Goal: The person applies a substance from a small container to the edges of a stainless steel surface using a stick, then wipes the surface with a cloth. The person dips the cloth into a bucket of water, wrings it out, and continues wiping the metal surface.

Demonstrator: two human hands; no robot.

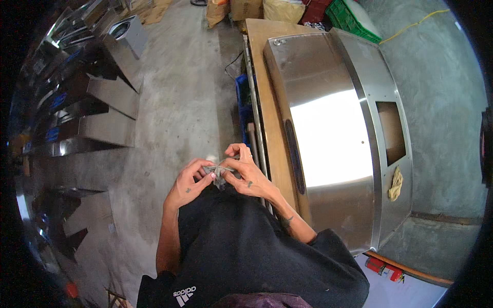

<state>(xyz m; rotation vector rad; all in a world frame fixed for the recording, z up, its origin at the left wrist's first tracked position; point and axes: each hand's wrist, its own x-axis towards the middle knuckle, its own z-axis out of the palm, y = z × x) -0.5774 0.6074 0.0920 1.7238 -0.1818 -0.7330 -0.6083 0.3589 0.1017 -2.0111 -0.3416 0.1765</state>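
Observation:
My left hand (191, 180) and my right hand (244, 174) meet in front of my torso. Between them is a small, crumpled grey-white piece (218, 169), perhaps cloth or thin plastic, gathered to a twist or knot in the middle. Left thumb and fingertips pinch one side of it. On the other side, my right thumb and index finger close on it, while the other right fingers are curled. Fingers partly cover the piece, so its full shape is hidden.
To the right, a large stainless steel housing (328, 205) with a rectangular opening lies on a wooden-topped table (259, 38). A pale rag (395, 184) rests on it. Metal pieces (108, 128) crowd the left floor. A green crate (346, 20) stands far right.

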